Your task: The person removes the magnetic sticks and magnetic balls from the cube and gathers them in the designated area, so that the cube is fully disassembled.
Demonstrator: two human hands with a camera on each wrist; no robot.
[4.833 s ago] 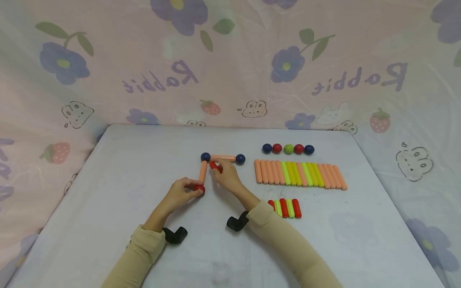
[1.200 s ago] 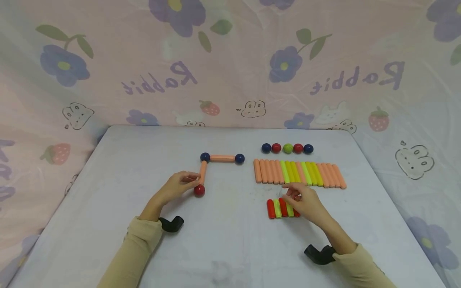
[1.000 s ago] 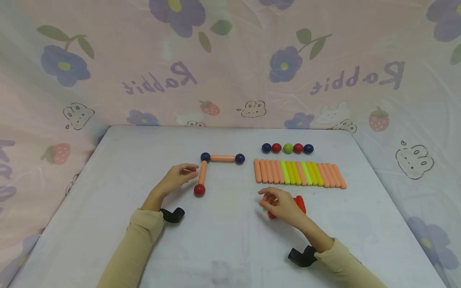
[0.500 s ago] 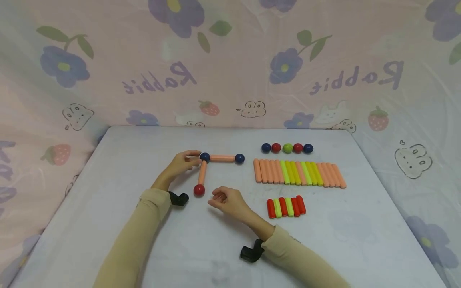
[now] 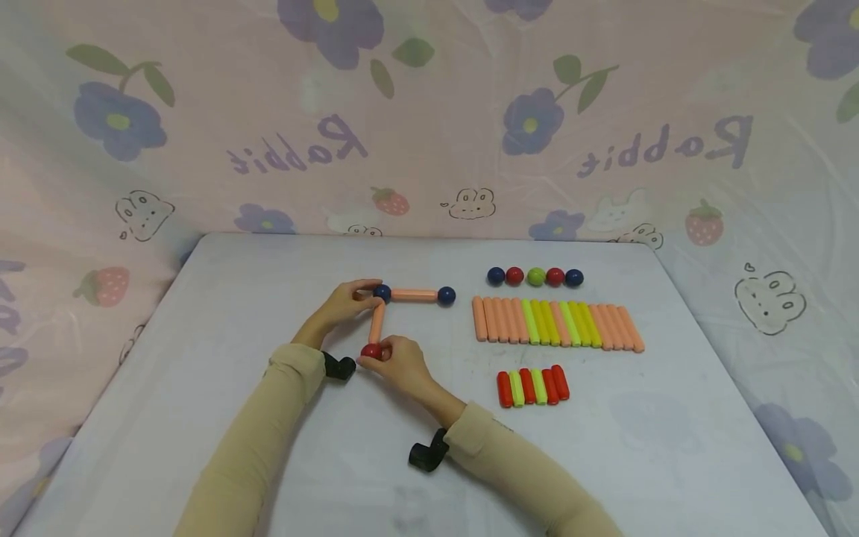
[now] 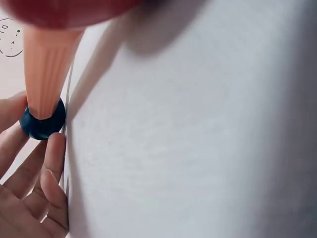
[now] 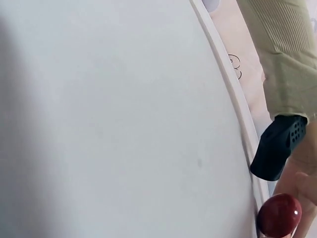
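Observation:
An L-shaped piece lies on the table, made of orange sticks and balls. My left hand [image 5: 341,304] pinches the dark blue corner ball [image 5: 382,291] between thumb and fingers; the left wrist view shows fingertips on both sides of this blue ball [image 6: 43,128]. From it one orange stick [image 5: 377,321] runs toward me to a red ball [image 5: 369,350], which my right hand [image 5: 404,367] holds by thumb and fingertips. The other orange stick [image 5: 414,295] leads right to a second blue ball [image 5: 447,296]. In the right wrist view the red ball [image 7: 280,215] sits low at the right.
Right of the piece lies a long row of orange, yellow and green sticks [image 5: 557,323]. Behind it are several loose balls [image 5: 536,277] in a line. Short red and green sticks [image 5: 533,386] lie nearer. A patterned curtain [image 5: 429,134] surrounds the white table [image 5: 201,335].
A short red stick, earlier in my right hand, now lies at the short row's right end. My right hand came left onto the red ball; my left moved from there to the corner ball.

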